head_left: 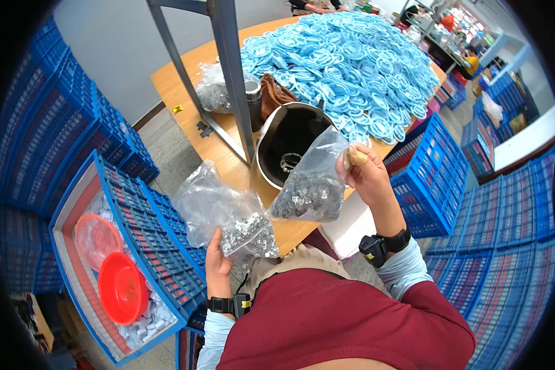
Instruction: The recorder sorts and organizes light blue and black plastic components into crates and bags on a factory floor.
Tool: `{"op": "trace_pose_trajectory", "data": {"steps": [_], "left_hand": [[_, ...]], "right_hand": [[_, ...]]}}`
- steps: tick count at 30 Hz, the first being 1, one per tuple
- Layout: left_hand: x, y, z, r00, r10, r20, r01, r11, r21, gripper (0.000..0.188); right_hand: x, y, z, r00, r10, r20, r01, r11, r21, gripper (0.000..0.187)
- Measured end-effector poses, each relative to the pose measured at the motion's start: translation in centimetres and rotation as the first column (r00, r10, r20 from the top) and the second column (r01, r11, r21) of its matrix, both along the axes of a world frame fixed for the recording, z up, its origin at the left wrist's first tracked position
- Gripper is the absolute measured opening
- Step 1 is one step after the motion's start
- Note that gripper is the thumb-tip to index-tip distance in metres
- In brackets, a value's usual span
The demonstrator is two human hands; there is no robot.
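My left hand (218,258) grips a clear plastic bag (228,222) of small shiny silver pieces from below, at the table's near edge. To its right, my right hand (362,168) is closed on the upper side of a second clear plastic bag (311,185), which holds darker small metallic pieces low down. A tan covering shows on one fingertip of that hand. Just behind the second bag stands a white-rimmed container (267,139) with a dark inside, and the bag covers part of its opening. What exactly the small pieces are, I cannot tell.
Light-blue ring-shaped pieces (345,65) are heaped on the wooden table (188,120). A grey metal frame (231,74) rises at its left, beside a dark cup (253,105). Blue crates (435,179) stand on both sides; the left one holds a red bowl (123,288). People work farther back.
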State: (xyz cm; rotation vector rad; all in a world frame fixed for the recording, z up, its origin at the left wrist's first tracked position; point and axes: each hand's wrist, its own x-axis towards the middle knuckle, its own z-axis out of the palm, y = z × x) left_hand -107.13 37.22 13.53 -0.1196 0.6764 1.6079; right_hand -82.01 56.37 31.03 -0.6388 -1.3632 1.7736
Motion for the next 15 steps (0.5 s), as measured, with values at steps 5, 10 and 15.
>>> {"op": "trace_pose_trajectory", "data": {"steps": [5,10,15], "left_hand": [[-0.6,1.4,-1.3,0.984,-0.128,0.124,0.131,0.991,-0.019,0.036],[0.3,3.0,-0.2,0.978,-0.157,0.140,0.160,0.987,-0.011,0.038],[0.9,2.9,0.3,0.978,-0.187,0.098,0.188,0.982,0.000,0.037]], "right_hand": [[1.4,-2.2,-0.7,0.988,-0.150,-0.017,0.150,0.988,-0.021,0.024],[3.2,-4.7,-1.6,0.970,-0.227,0.091,0.226,0.974,0.017,0.025],[5.1,-6.1,-1.6,0.940,-0.313,0.138,0.309,0.950,0.053,0.024]]}}
